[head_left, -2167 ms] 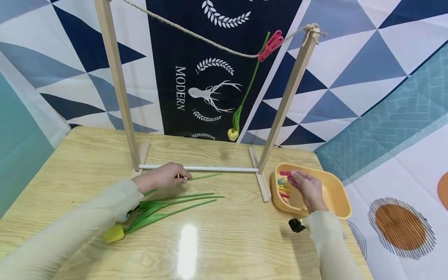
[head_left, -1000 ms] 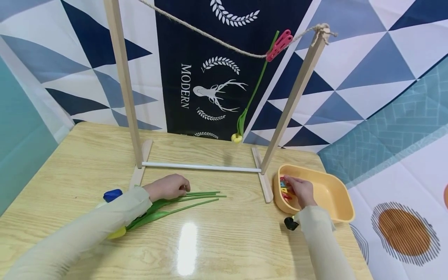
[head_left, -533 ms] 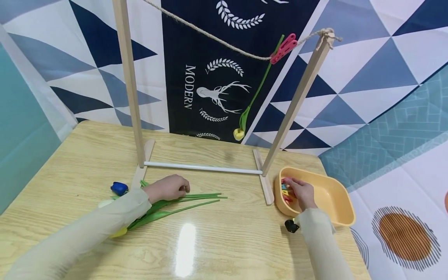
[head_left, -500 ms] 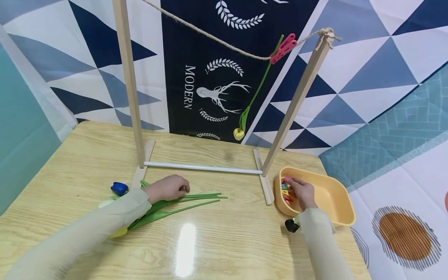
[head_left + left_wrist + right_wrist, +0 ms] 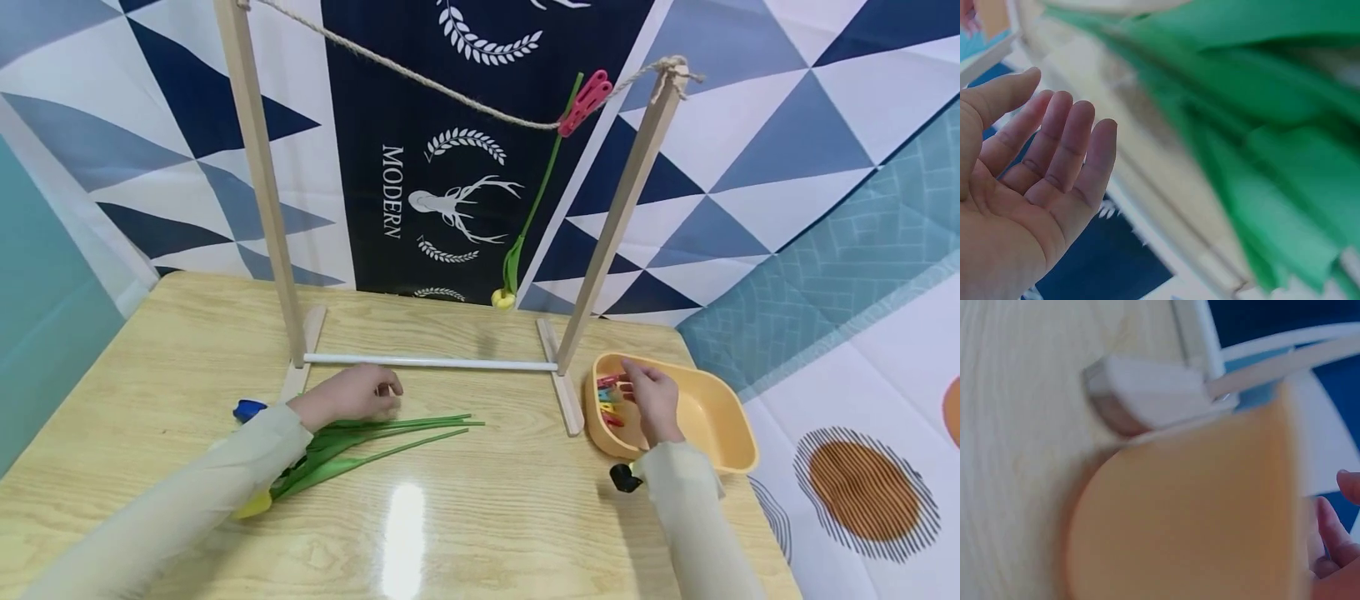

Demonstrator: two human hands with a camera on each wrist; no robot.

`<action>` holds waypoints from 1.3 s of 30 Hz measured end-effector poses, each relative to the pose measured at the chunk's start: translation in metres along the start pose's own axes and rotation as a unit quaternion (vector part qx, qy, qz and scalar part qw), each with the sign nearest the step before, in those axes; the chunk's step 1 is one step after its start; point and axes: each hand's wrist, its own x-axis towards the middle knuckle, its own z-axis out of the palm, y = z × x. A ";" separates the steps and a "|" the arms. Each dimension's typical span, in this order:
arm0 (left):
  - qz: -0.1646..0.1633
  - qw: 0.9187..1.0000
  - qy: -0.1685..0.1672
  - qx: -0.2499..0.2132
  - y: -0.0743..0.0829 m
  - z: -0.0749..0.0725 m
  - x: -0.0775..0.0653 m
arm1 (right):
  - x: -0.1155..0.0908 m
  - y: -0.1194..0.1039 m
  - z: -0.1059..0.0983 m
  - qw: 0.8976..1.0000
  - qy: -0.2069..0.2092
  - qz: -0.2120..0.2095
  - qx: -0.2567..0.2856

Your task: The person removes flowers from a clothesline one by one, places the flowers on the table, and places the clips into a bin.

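My left hand (image 5: pixel 348 393) is just above the green stems and leaves (image 5: pixel 330 462) of several tulips lying on the table. In the left wrist view its fingers (image 5: pixel 1075 147) are loosely bent and hold nothing, beside broad green leaves (image 5: pixel 1272 75). A blue tulip head (image 5: pixel 247 409) and a yellow one (image 5: pixel 253 506) show past my left sleeve. My right hand (image 5: pixel 654 402) is over the yellow-orange bin (image 5: pixel 738 429), close to several coloured clothespins (image 5: pixel 609 408) at its left end. Its thumb and fingers are apart in the right wrist view, with nothing between them.
A wooden frame stands behind, with two posts (image 5: pixel 622 212), a white crossbar (image 5: pixel 431 362) and a slack rope (image 5: pixel 427 81). A pink clothespin (image 5: pixel 585 104) on the rope holds a yellow tulip (image 5: pixel 503 298) hanging head down. A patterned cloth covers the wall.
My right hand has let go of a red clothespin, back in the bin. My left hand has let go of a green stem among the others and risen slightly.
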 end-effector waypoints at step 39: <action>0.073 0.906 0.325 -0.260 0.127 -0.131 0.095 | -0.070 -0.273 0.064 0.893 -0.076 -0.401 0.188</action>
